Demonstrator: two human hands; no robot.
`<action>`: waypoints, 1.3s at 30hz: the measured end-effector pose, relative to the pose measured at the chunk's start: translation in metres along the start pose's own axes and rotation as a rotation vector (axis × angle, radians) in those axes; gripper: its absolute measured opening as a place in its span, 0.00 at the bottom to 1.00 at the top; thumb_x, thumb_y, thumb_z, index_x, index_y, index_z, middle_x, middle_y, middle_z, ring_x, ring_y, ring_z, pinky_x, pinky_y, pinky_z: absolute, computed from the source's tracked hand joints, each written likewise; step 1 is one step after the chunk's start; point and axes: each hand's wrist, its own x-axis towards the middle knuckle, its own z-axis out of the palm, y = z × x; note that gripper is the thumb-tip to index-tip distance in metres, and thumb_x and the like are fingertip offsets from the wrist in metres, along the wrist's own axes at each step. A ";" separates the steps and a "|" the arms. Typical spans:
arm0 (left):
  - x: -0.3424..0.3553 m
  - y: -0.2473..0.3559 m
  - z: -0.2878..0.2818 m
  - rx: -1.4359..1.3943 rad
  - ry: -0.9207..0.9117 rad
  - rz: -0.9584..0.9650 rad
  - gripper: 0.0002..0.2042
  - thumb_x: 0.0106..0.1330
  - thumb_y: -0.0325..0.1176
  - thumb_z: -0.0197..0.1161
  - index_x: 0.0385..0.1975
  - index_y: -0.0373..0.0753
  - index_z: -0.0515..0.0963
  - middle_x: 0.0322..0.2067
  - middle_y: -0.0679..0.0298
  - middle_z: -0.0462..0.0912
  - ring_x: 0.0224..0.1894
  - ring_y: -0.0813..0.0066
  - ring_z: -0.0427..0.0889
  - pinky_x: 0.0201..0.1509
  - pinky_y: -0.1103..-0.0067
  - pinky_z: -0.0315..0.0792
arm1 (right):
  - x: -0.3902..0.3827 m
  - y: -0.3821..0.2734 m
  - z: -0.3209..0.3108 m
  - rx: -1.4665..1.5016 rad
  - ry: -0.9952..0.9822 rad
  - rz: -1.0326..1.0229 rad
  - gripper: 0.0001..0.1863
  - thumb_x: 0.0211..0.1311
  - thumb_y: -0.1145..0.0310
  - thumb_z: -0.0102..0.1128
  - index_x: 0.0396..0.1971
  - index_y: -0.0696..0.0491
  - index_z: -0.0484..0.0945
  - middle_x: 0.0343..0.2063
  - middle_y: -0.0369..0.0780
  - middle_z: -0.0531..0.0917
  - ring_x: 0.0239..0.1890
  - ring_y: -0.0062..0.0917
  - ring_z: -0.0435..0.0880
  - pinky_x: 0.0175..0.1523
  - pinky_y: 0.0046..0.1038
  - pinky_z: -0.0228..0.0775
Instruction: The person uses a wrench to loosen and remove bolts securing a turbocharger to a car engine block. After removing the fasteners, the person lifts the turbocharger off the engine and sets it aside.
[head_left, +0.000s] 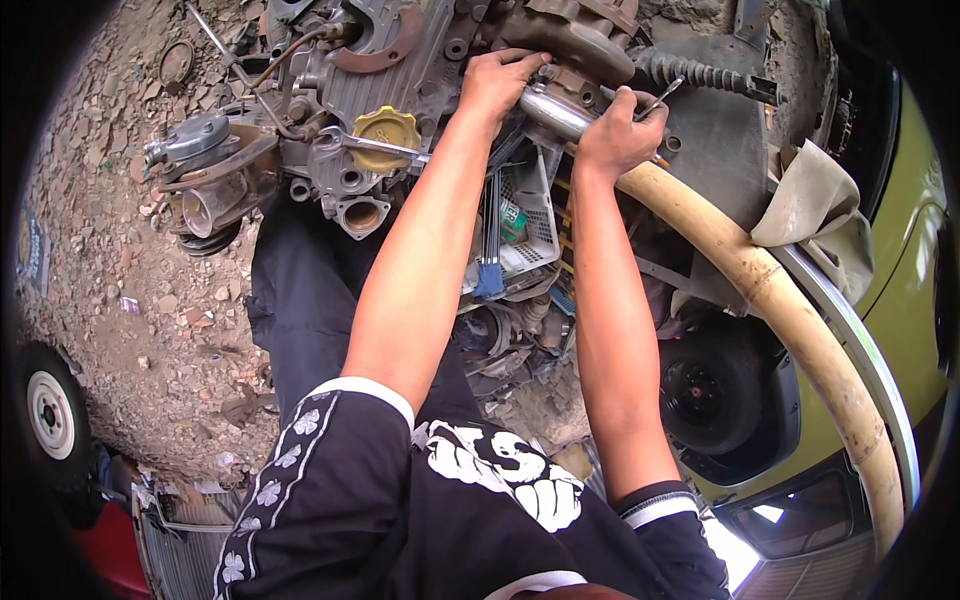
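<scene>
Rust-brown metal housing (588, 50) is touched by left hand (496, 86), grip unclear; silver wrench (672, 90) gripped by right hand (622, 138); bolting presumed, careful seating needed.

Daylight, diffuse; overall exposure moderately bright. Rubble ground (110, 330) evenly lit, shadows soft. Left hand (500, 88) and right hand (622, 138) reasonably sharp. Highlight along silver pipe (555, 113); second bright streak on metal strip (858, 335) at right. Glare: blown-out white patch (735, 555) at lower right, beside right sleeve (660, 505); smaller glint on car window (805, 520). Black shirt (350, 490) and dark wheel (692, 385): shadow detail mostly lost. Fisheye distortion strong; bamboo pole (780, 285) bows toward rim. Corners black, heavily vignetted. Fine texture softens outward, notably far left. Exact light position: cannot tell
</scene>
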 end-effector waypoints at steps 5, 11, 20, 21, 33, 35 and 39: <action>0.008 -0.002 -0.006 -0.053 -0.036 -0.085 0.16 0.60 0.38 0.77 0.43 0.35 0.90 0.37 0.61 0.91 0.37 0.77 0.84 0.44 0.77 0.76 | 0.000 -0.003 -0.001 0.010 -0.007 -0.004 0.12 0.59 0.65 0.61 0.29 0.60 0.76 0.23 0.47 0.83 0.29 0.43 0.83 0.42 0.43 0.72; 0.003 -0.004 0.002 -0.150 0.047 -0.072 0.15 0.62 0.35 0.76 0.44 0.32 0.89 0.38 0.60 0.90 0.38 0.75 0.85 0.45 0.76 0.77 | -0.001 -0.006 -0.001 0.021 -0.012 0.002 0.11 0.59 0.66 0.60 0.29 0.60 0.76 0.23 0.47 0.83 0.28 0.42 0.83 0.42 0.42 0.73; -0.015 0.010 0.007 -0.243 0.082 -0.099 0.14 0.59 0.33 0.78 0.41 0.30 0.88 0.37 0.60 0.90 0.35 0.74 0.85 0.43 0.76 0.78 | 0.000 -0.002 -0.001 0.019 -0.008 0.008 0.11 0.58 0.66 0.61 0.29 0.60 0.76 0.23 0.48 0.84 0.30 0.45 0.84 0.44 0.43 0.73; -0.015 0.011 0.007 -0.252 0.071 -0.099 0.14 0.59 0.32 0.78 0.40 0.30 0.89 0.36 0.60 0.90 0.34 0.74 0.85 0.42 0.76 0.78 | 0.000 -0.002 -0.001 0.020 -0.004 0.007 0.11 0.58 0.66 0.61 0.29 0.60 0.76 0.23 0.48 0.84 0.30 0.45 0.84 0.44 0.43 0.73; -0.009 0.008 0.011 -0.114 0.166 0.000 0.11 0.58 0.31 0.75 0.37 0.31 0.90 0.34 0.59 0.91 0.32 0.75 0.86 0.40 0.77 0.78 | -0.001 0.000 -0.001 0.081 -0.021 0.030 0.14 0.59 0.63 0.62 0.29 0.60 0.77 0.25 0.44 0.81 0.30 0.36 0.79 0.44 0.38 0.71; -0.006 0.011 0.006 0.059 0.164 0.025 0.13 0.57 0.33 0.76 0.38 0.31 0.90 0.34 0.59 0.91 0.32 0.75 0.86 0.40 0.77 0.78 | -0.001 0.000 -0.001 0.080 -0.022 0.024 0.14 0.59 0.63 0.62 0.29 0.60 0.77 0.25 0.44 0.82 0.29 0.35 0.79 0.44 0.38 0.71; -0.007 0.012 0.003 0.108 0.108 0.033 0.15 0.57 0.36 0.78 0.39 0.32 0.90 0.33 0.59 0.91 0.33 0.76 0.86 0.42 0.77 0.78 | 0.001 0.000 -0.002 0.040 -0.019 0.016 0.14 0.59 0.63 0.62 0.29 0.61 0.77 0.24 0.43 0.82 0.29 0.36 0.79 0.43 0.38 0.71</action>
